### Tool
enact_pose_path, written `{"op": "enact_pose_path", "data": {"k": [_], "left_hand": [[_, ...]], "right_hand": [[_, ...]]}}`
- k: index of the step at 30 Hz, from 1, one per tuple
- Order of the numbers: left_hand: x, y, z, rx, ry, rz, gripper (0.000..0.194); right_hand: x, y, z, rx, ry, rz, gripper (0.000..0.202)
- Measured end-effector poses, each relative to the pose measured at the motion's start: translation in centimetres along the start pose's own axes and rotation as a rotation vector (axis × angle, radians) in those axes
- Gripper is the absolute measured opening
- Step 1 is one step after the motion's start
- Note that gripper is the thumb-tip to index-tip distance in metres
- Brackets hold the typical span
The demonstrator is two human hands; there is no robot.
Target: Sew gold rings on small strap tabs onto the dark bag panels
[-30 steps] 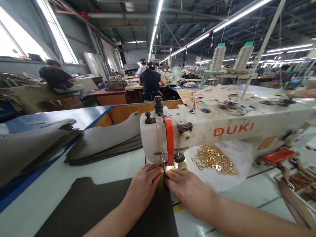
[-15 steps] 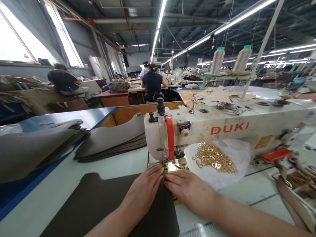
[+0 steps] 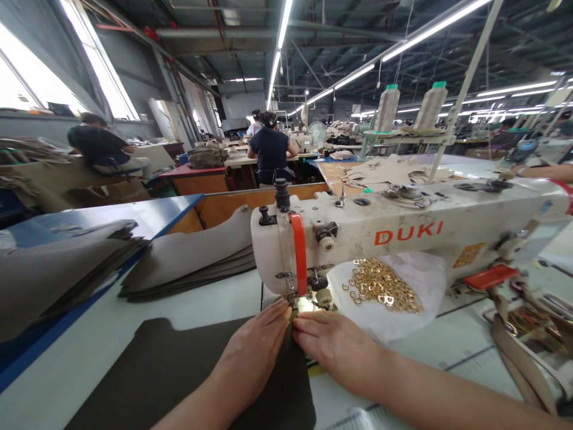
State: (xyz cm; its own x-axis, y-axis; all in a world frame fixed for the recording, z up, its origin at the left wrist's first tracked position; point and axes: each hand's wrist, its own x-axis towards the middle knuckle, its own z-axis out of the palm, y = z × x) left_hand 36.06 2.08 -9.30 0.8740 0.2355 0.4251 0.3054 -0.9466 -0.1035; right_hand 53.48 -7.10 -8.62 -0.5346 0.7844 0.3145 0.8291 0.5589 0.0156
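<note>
A dark grey-green fabric panel point(image 3: 179, 364) lies on the sewing table, its upper right edge under the head of a white sewing machine point(image 3: 273, 251). My left hand point(image 3: 257, 340) rests flat on the panel, fingers stretched toward the needle area and holding nothing. Close beside it, my right hand point(image 3: 331, 340) has its fingers pressed together on the panel's right edge; the thumb is hidden. A narrow strip of fabric shows between the two sets of fingertips. My hands partly cover the presser foot, under a bright lamp.
Gold D-rings point(image 3: 382, 286) lie on a white plastic sheet point(image 3: 432, 298) right of the needle. Stacked grey panels point(image 3: 192, 254) stand behind and at left. Straps point(image 3: 514, 352) hang by a parts tray at right. Thread cones point(image 3: 387, 108) stand behind; co-workers point(image 3: 271, 146) sit farther off.
The whole view has shifted slightly to the left. Both hands keep nearly the same place on the panel by the needle. Another person's arm now shows at the far right.
</note>
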Motion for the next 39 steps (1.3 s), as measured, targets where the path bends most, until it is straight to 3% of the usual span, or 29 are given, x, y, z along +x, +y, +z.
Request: {"op": "enact_pose_path", "data": {"k": [19,25,31,36,39], "left_hand": [[0.3,0.1,-0.1,0.008,-0.039,-0.052,0.037],[0.7,0.1,0.0,-0.002,0.004,-0.027,0.035],[-2.1,1.5,-1.0,-0.002,0.062,-0.062,0.036],[-4.5,2.9,-2.9,-0.062,0.020,-0.217,0.032],[-7.2,3.8,-3.6,0.001,0.066,-0.177,0.055]], "right_hand": [[0.3,0.2,0.0,0.015,-0.024,-0.005,0.012],[0.5,0.3,-0.4,0.004,-0.024,0.005,0.011],[-0.4,-1.2,0.1,0.070,0.014,-0.074,0.017],[-1.3,-2.1,1.4,0.070,0.047,-0.140,0.022],[-1.4,-2.1,1.4,0.078,0.071,-0.140,0.023]]}}
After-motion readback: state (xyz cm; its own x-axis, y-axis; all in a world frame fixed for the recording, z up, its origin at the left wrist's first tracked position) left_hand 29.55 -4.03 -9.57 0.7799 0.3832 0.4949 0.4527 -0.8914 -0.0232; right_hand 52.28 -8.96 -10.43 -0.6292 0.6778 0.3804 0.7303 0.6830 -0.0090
